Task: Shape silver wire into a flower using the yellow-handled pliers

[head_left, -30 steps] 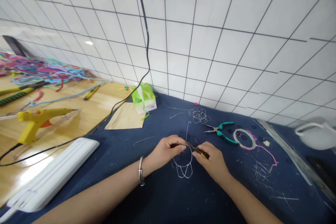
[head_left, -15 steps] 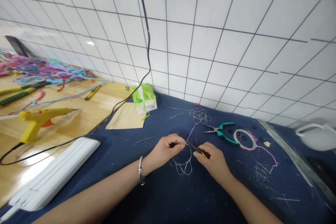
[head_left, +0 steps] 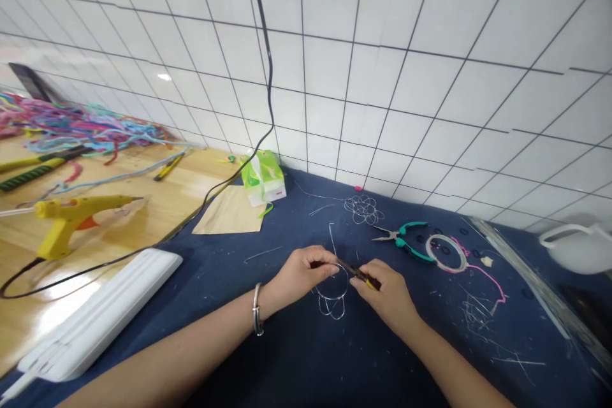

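Observation:
My left hand (head_left: 300, 274) pinches the top of a thin silver wire loop shape (head_left: 331, 296) that hangs over the dark blue cloth (head_left: 306, 357). A metal bangle sits on that wrist. My right hand (head_left: 389, 296) is closed round small pliers with a yellow-and-black handle (head_left: 359, 274), whose tip meets the wire right beside my left fingers. A free wire end sticks up above the two hands. Further back lie a finished wire flower (head_left: 363, 209) and teal-handled pliers (head_left: 400, 237).
A white ring with pink cord (head_left: 447, 252) and wire scraps lie at the right. A yellow glue gun (head_left: 71, 217), a white flat case (head_left: 98, 312), brown paper (head_left: 229, 211), a green tissue pack (head_left: 262, 177), coloured cords (head_left: 71, 127) and a black cable occupy the left.
The free wire end above my hands has swung from leaning right to pointing up and left. The wire loops have shifted a little. Both hands stay in place.

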The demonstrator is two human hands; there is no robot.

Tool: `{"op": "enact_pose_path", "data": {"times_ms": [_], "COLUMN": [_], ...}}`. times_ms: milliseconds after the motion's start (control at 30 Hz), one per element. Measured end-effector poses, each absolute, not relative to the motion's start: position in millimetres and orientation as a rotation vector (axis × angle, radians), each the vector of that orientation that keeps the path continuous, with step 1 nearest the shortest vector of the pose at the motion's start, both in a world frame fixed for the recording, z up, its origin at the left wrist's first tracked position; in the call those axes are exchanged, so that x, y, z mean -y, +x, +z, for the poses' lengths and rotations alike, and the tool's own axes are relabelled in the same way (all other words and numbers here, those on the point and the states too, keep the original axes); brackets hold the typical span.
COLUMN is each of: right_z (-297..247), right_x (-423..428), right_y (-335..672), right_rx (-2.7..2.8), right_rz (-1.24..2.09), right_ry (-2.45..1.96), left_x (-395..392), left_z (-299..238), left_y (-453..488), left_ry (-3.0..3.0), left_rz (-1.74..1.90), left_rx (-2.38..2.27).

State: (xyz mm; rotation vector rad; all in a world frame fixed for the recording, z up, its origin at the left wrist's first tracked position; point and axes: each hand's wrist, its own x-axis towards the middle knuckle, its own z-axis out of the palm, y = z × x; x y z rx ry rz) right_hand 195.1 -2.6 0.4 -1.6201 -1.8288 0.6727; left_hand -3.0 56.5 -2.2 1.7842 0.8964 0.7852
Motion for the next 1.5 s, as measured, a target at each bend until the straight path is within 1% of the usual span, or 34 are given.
{"op": "enact_pose_path", "data": {"times_ms": [600, 1067, 1500], "right_z": [2.3, 6.4, 3.7], "right_x": [2.8, 3.1, 3.2], "right_y": [194.6, 194.8, 193.8], "right_rx": [1.812, 1.783, 1.805], "right_rz": [0.678, 0.720, 0.699], "right_ry": [-1.622, -1.631, -1.623], "left_x": [-57.7, -57.4, -57.4], "left_z": [1.9, 2.2, 1.9], "left_y": [-4.9, -3.9, -5.6], "left_ry": [1.751, 1.416, 1.353], "left_rz": [0.741, 0.732, 0.719], "left_rx": [-0.824, -0.775, -0.781]}}
